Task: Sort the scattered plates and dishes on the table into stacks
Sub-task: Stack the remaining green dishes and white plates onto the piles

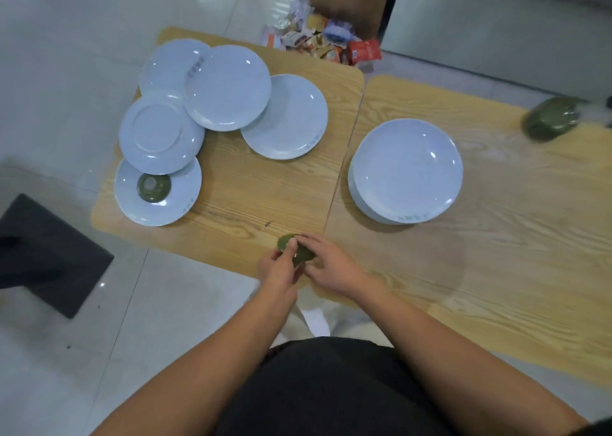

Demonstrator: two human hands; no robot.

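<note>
**Q:** What anchors the scene?
**A:** A neat stack of white plates (405, 170) on a pale wooden table (496, 253), seen from above.

**Q:** Where are the hands?
**A:** Nearer the viewer than the stack and to its left, at the table's near edge. The left hand (278, 270) and right hand (331, 266) meet there. The fingers of both are curled round a small green dish (296, 252) (possibly two nested; too hidden to tell).

**Q:** And the other crockery?
**A:** Left of the stack, across a seam between tabletops, five loose white plates (228, 88) overlap in a cluster, one of them upside down. The plate of that cluster nearest the viewer carries an upturned green bowl (154, 188). Right of the stack and farther away, a blurred green bowl (551, 119) lies by the table's far edge.

**Q:** Anything beyond?
**A:** Farther off than the stack and to its left, a heap of snack wrappers (324, 41) sits off the table.
</note>
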